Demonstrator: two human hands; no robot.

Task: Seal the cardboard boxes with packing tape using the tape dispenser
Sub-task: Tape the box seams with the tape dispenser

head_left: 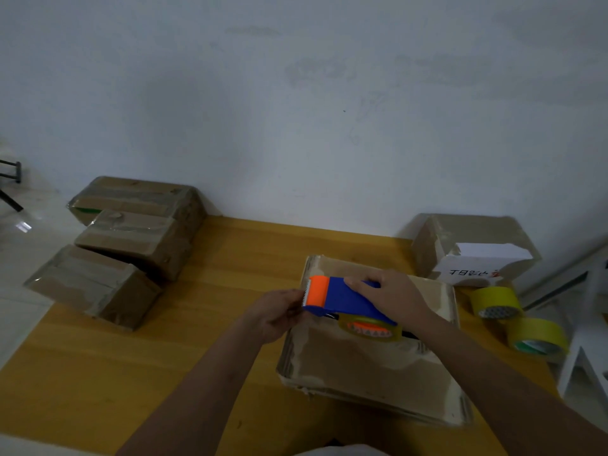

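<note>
A flat cardboard box (371,373) wrapped in shiny tape lies on the wooden table (230,268) in front of me. Above its far left part I hold a blue tape dispenser (348,299) with an orange front and a toothed blade pointing left. My right hand (391,292) grips the dispenser's blue body from above. A clear tape roll with an orange core sits in the dispenser's underside. My left hand (279,312) pinches at the blade end, fingers curled by the tape edge; the tape strip itself is too faint to see.
Three taped cardboard boxes (131,238) are stacked at the table's left far corner. Another box (473,248) with a white label stands at the back right. Two yellow tape rolls (516,319) lie on the right edge. A white frame (585,357) stands beside the table.
</note>
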